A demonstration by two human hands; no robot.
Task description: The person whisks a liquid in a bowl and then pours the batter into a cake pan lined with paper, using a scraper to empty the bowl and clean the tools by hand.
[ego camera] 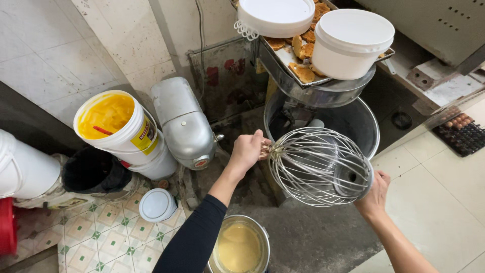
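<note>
At the left we see a white bucket (117, 126) of yellow paste beside the mixer head (186, 126). Our left hand (247, 150) clenches the narrow end of the big wire whisk (319, 166), held level over the mixer bowl (361, 126); our right hand (375, 194) cups its wide end.

Floor (313, 242): grey concrete at centre, patterned tiles (101, 232) at left, pale tiles at right. Directly on floor: white round lid (157, 205) on patterned tiles; steel pot of yellow batter (238, 246) on concrete; dark egg tray (464, 132) at right edge.
</note>
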